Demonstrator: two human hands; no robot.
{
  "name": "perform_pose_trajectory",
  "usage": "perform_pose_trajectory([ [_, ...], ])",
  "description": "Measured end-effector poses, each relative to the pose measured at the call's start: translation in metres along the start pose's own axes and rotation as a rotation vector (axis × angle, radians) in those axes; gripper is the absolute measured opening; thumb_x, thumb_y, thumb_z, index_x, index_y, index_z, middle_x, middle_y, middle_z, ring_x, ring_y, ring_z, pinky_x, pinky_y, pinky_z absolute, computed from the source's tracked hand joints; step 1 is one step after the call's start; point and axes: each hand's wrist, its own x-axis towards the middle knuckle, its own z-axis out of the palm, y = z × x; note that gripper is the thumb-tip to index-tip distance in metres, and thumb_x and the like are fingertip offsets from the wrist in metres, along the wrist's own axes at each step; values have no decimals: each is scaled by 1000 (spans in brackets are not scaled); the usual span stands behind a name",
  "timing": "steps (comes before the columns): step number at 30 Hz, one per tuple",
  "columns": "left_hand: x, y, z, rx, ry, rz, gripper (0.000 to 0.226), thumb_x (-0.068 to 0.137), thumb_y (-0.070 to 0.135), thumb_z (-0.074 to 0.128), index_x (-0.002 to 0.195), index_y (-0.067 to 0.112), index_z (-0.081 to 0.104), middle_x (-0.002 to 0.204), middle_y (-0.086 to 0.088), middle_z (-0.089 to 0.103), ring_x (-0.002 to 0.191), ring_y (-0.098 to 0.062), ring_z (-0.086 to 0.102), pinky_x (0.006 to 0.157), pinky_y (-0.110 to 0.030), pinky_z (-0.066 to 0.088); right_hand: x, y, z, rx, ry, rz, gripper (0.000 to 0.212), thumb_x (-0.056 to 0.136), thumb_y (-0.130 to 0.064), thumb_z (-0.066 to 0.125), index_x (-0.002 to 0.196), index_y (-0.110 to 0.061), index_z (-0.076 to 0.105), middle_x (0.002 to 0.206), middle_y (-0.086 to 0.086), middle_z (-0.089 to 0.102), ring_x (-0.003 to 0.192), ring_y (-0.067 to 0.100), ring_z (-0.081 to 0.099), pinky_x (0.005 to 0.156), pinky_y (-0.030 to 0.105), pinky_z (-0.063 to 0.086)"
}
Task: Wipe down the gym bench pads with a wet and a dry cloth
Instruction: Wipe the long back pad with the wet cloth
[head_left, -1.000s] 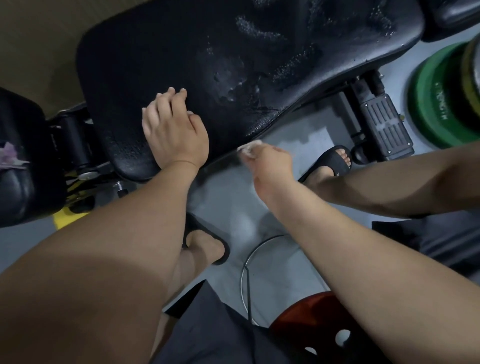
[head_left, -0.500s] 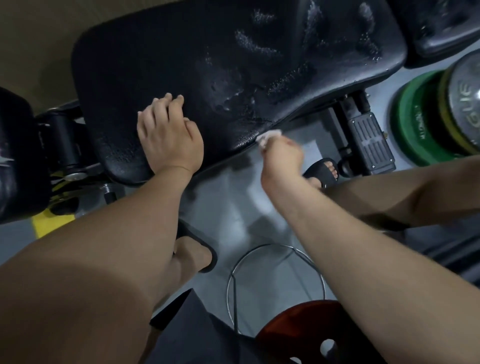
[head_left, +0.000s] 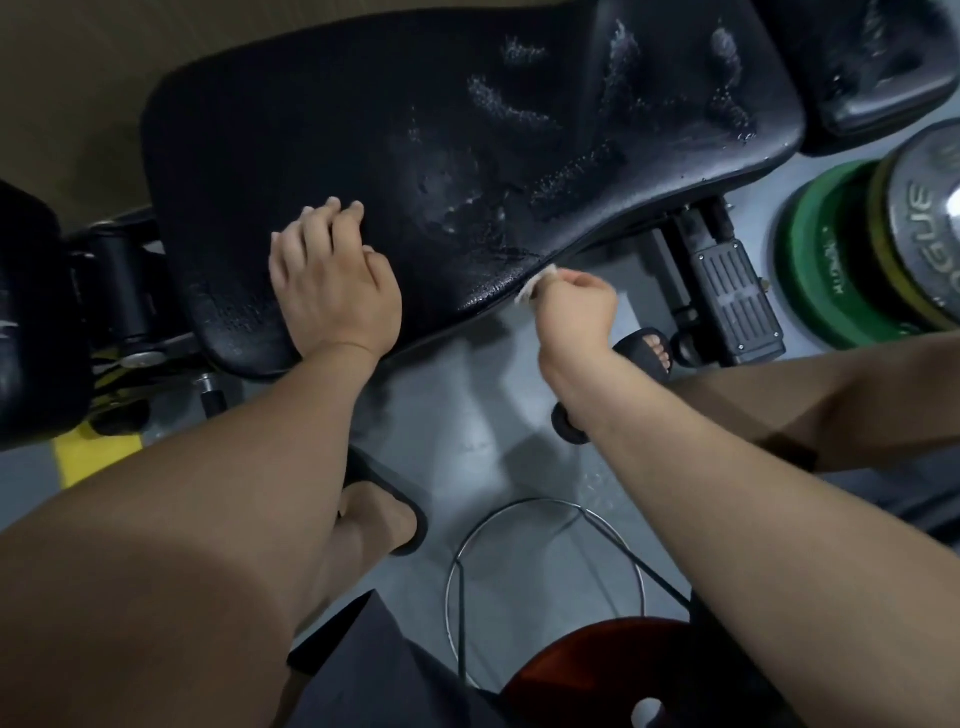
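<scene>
There's a grey floor (head_left: 467, 410) underfoot, tan wall (head_left: 67, 104) far left, green weight plates (head_left: 821, 244) right, red stool (head_left: 587, 657) near.

Rests left hand (head_left: 332, 291) on left end of bench pad (head_left: 363, 130). Holds cloth (head_left: 532, 288) in right hand (head_left: 576, 312) at pad's near edge, left of weight plates (head_left: 831, 260).

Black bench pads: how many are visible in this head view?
3: a large wet black vinyl pad in the centre, a smaller black pad at top right, another black pad at the left edge. More may lie outside the frame.
</scene>
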Motion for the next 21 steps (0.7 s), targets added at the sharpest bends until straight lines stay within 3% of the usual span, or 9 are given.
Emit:
perform_pose_trajectory([
  [3, 0, 0, 1, -3, -3, -4, 50, 96, 27, 36, 144, 24, 50, 152, 1, 46, 143, -25, 35, 123, -48, 20, 15, -11, 6, 91, 198, -25, 34, 99, -7, 56, 67, -14, 56, 58, -3, 58, 52, 2, 52, 60, 23, 48],
  [6, 1, 0, 1, -1, 2, -6, 49, 96, 27, 36, 143, 25, 50, 152, 1, 46, 143, -25, 35, 123, -49, 21, -7, 1, 9, 39, 113, -91, 29, 101, -1, 51, 74, -3, 59, 57, -8, 51, 43, -4, 46, 55, 13, 40],
  [8, 1, 1, 0, -11, -3, -7, 50, 96, 27, 36, 143, 25, 50, 152, 1, 46, 143, -25, 35, 123, -49, 21, -6, -1, 0, -2, 38, -115, 36, 102, 0, 50, 67, -2, 57, 53, -7, 53, 43, -3, 47, 56, 13, 40],
  [10, 1, 0, 1, -4, 1, -5, 50, 95, 27, 36, 143, 25, 50, 152, 1, 46, 143, -25, 35, 123, -48, 20, 11, -17, -6, 52, 77, -119, 44, 102, 0, 49, 59, -9, 53, 50, -5, 54, 44, 0, 47, 58, 15, 41],
  [13, 1, 0, 1, -10, 0, -5, 50, 96, 27, 37, 143, 24, 50, 151, 1, 46, 143, -25, 35, 124, -48, 19, 18, -23, -1, 107, 206, -96, 40, 101, -2, 49, 62, -12, 50, 57, -3, 52, 48, 2, 44, 56, 16, 39],
  [16, 1, 1, 1, -5, 3, -8, 49, 96, 27, 37, 143, 24, 51, 151, 1, 47, 143, -25, 36, 123, -48, 20, -4, -3, 0, -1, 23, -199, 31, 98, 2, 45, 69, 8, 55, 61, 6, 56, 55, 7, 50, 63, 19, 42],
  [17, 1, 1, 1, -8, 0, -8, 49, 96, 27, 38, 143, 24, 51, 151, 1, 47, 143, -25, 36, 123, -49, 20, -6, -6, -6, 0, -19, -187, 31, 98, 2, 46, 69, 7, 57, 62, 7, 58, 54, 7, 51, 62, 18, 43],
  [21, 1, 2, 1, -11, -4, -4, 48, 96, 27, 39, 143, 24, 50, 151, 1, 46, 143, -25, 35, 122, -49, 21, 30, -34, -10, 119, 192, -126, 34, 98, -2, 51, 65, -6, 59, 57, -1, 62, 47, 3, 54, 59, 21, 45],
])
